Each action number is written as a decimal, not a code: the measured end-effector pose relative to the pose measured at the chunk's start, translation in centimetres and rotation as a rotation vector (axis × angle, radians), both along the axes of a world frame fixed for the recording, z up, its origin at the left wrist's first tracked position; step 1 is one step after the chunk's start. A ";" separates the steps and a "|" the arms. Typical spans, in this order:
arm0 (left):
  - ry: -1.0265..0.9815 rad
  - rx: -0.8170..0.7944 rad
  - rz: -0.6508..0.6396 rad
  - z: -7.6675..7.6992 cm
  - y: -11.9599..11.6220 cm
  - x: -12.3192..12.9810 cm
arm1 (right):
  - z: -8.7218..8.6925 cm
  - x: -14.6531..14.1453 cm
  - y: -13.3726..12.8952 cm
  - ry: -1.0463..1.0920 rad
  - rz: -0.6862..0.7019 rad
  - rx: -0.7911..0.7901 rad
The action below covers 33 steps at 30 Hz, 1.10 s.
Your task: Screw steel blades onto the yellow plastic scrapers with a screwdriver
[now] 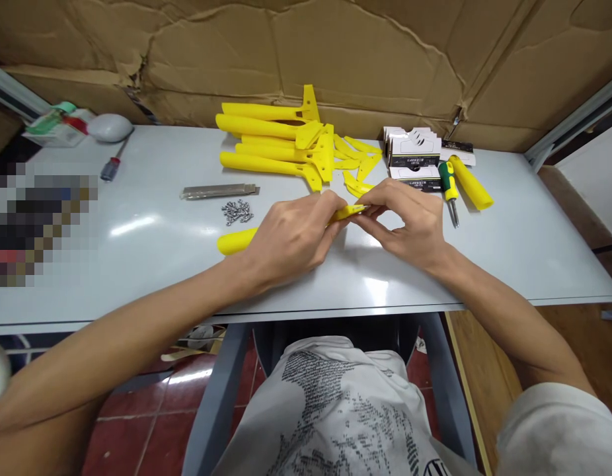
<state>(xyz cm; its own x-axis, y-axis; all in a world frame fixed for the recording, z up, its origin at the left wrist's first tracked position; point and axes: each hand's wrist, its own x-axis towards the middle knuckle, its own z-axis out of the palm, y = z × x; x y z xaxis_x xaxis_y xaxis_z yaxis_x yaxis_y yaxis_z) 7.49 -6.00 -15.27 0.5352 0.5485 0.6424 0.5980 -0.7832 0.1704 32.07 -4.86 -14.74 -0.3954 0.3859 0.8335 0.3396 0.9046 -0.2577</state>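
Note:
My left hand [299,235] is closed around a yellow scraper handle [236,242], its rounded end sticking out to the left and its head showing at my fingertips. The fingers of my right hand [408,221] are pinched together at that head, and what sits between them is too small and covered to make out. Just behind my hands lie several flat yellow scraper pieces [358,188]. More yellow scraper handles [266,162] are piled farther back. To the left of my left hand are a heap of small screws [237,211] and a stack of thin metal blades [219,192].
Black-and-white printed cards [414,152] stand at the back right, beside a green-and-yellow screwdriver [449,185] and a loose yellow handle [472,185]. Another screwdriver [112,165] and a white rounded object [110,127] lie at left. Cardboard [306,53] walls the table's back.

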 end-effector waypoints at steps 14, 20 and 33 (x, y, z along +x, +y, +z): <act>0.058 0.182 -0.094 0.2 1.0 -0.5 | 0.9 0.7 0.6 -0.059 0.117 0.158; -0.053 0.207 -0.100 0.4 1.2 -0.2 | 0.6 1.6 1.7 -0.124 0.136 0.002; -0.120 0.071 -0.179 0.3 1.9 0.1 | 1.7 3.1 2.4 -0.270 -0.060 -0.107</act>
